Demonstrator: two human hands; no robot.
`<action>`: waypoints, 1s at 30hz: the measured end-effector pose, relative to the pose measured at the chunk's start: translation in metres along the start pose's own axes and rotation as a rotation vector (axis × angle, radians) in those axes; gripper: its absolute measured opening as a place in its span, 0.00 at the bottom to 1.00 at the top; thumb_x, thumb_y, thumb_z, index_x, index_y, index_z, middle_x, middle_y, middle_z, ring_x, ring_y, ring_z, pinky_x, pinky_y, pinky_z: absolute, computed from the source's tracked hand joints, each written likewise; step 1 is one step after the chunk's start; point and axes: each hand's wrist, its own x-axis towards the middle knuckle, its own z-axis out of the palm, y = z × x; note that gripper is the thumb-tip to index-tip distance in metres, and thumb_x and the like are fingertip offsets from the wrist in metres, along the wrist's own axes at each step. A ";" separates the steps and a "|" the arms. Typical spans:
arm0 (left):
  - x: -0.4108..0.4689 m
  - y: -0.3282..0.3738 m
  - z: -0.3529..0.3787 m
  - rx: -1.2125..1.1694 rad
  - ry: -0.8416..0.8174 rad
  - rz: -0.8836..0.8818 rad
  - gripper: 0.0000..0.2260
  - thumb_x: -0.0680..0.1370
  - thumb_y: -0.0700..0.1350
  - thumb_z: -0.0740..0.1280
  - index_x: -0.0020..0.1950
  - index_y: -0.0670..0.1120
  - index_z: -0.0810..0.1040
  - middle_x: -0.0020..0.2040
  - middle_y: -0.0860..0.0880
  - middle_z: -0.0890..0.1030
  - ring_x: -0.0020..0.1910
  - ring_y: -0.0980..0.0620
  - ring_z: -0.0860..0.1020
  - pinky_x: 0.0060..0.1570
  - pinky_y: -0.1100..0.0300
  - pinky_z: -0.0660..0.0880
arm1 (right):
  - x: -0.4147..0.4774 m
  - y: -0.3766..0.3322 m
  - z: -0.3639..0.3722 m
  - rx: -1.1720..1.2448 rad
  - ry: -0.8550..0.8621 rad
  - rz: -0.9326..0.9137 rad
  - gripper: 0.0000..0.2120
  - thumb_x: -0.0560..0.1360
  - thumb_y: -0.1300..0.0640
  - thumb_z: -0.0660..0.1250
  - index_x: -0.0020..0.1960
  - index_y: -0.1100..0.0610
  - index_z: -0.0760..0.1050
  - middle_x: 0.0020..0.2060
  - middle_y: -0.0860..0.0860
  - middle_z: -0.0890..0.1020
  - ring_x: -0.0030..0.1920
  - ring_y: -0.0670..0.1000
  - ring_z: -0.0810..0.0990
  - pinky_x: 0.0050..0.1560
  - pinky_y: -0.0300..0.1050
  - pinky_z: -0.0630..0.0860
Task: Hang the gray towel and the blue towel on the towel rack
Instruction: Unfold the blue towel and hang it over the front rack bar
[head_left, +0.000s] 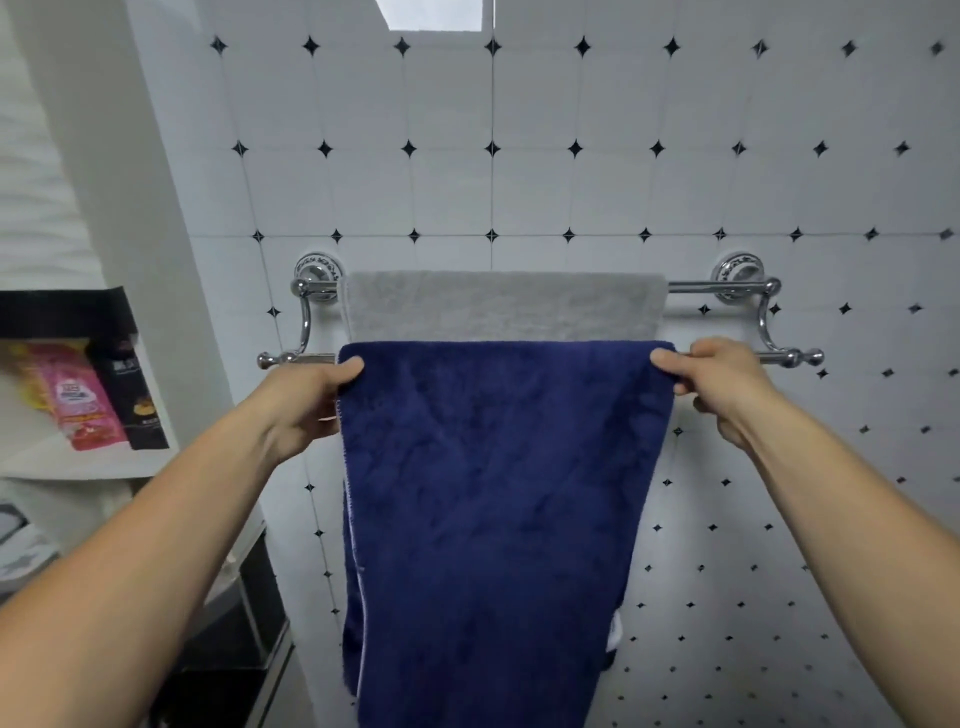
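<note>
We face a white diamond-dotted tile wall (571, 104). The dark blue plush towel (498, 493) hangs over the front bar of the chrome two-bar towel rack (717, 286), partly hiding the light gray towel (498, 306) on the back bar. Our left hand (306, 400) and right hand (722, 384) pinch its top corners. A pink packet (78, 400) sits shelved at left.

Rack: we're facing the towel rack (727, 286) on the wall (571, 182), with one bar higher and behind, one lower and nearer.
Back bar: the back towel (498, 306) is draped over it, toward the left end.
Front bar: the front towel (493, 493) hangs over it, before the back towel's lower part.
Hands: our left hand (306, 395) pinches the front towel's top left edge, our right hand (722, 384) its top right corner.
Left: a shelf (78, 462) with packets (78, 400) standing on it.
</note>
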 end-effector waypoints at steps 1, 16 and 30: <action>-0.001 0.003 0.004 -0.009 0.020 -0.012 0.02 0.75 0.44 0.71 0.45 0.47 0.80 0.39 0.50 0.83 0.34 0.55 0.81 0.36 0.60 0.76 | 0.002 -0.004 0.002 -0.005 0.040 -0.006 0.13 0.70 0.56 0.75 0.47 0.55 0.72 0.35 0.52 0.76 0.29 0.48 0.71 0.27 0.40 0.63; -0.004 0.025 0.015 0.087 0.028 -0.007 0.06 0.74 0.43 0.70 0.50 0.46 0.82 0.34 0.52 0.81 0.29 0.56 0.71 0.32 0.61 0.61 | 0.023 -0.042 -0.002 -0.212 -0.044 0.002 0.07 0.71 0.67 0.70 0.43 0.56 0.80 0.33 0.52 0.79 0.29 0.48 0.72 0.29 0.40 0.61; -0.006 0.013 0.020 0.314 0.176 0.195 0.08 0.68 0.47 0.77 0.37 0.45 0.80 0.32 0.54 0.81 0.32 0.54 0.74 0.30 0.65 0.65 | 0.004 -0.026 -0.004 -0.514 0.328 -0.256 0.18 0.65 0.43 0.65 0.32 0.59 0.76 0.29 0.54 0.82 0.36 0.58 0.80 0.39 0.49 0.76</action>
